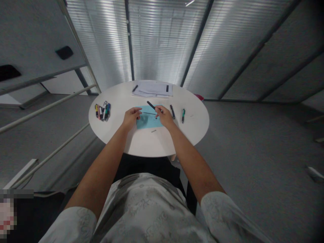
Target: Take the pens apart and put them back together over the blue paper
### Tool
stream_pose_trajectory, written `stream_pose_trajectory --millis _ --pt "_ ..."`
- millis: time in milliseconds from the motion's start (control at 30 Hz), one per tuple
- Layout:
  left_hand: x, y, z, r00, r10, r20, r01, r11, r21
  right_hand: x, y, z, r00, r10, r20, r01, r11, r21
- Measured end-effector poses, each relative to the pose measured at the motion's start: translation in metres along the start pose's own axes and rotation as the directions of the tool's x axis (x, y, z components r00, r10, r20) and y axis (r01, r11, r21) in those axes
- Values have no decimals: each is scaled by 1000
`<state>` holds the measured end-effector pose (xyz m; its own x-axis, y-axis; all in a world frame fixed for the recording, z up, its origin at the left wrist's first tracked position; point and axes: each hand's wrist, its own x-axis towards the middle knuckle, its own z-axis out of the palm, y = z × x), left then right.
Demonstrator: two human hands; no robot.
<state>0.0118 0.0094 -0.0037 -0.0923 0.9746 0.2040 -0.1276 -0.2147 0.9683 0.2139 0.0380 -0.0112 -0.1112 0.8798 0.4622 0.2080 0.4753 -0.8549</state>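
Observation:
A light blue sheet (147,122) lies on the round white table (116,91) in front of me. Over its right part my right hand (162,115) is closed on a black pen barrel (151,105), which points up and to the left. My left hand (132,116) is above the sheet's left edge, fingers bent toward the right hand. A thin dark rod (149,113) spans the gap between the hands; its ends are near the fingertips, and whether the left fingers pinch it is too small to tell. Below the sheet lies a small grey strip (154,131).
Several markers (103,111) are heaped at the table's left. White papers (152,88) lie at the far edge with a dark pen (135,88) on them. A black pen (172,112) and a green marker (183,115) lie right of my right hand. A railing (50,101) stands left.

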Motion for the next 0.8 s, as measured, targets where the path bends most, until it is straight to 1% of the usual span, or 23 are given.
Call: stream_pose_trajectory --millis 167,267,400,533,700,800 --pt "-1 2 0 999 -33 2 33 999 13 5 1 0 997 70 -45 -60 978 198" --pt "-1 3 0 999 -33 4 33 999 7 6 4 1 996 82 -40 -69 965 254" --pt "-3 5 0 999 -40 8 40 999 4 6 7 2 998 56 -43 -42 961 273" --pt "-5 7 0 999 -41 16 42 999 -3 5 3 3 996 61 -69 -38 955 295" --pt "-5 6 -1 999 -47 25 48 999 -24 1 -8 6 997 73 5 -72 966 249" --pt "-4 6 -1 999 -46 25 46 999 -21 -1 -11 8 996 76 34 -82 975 208"
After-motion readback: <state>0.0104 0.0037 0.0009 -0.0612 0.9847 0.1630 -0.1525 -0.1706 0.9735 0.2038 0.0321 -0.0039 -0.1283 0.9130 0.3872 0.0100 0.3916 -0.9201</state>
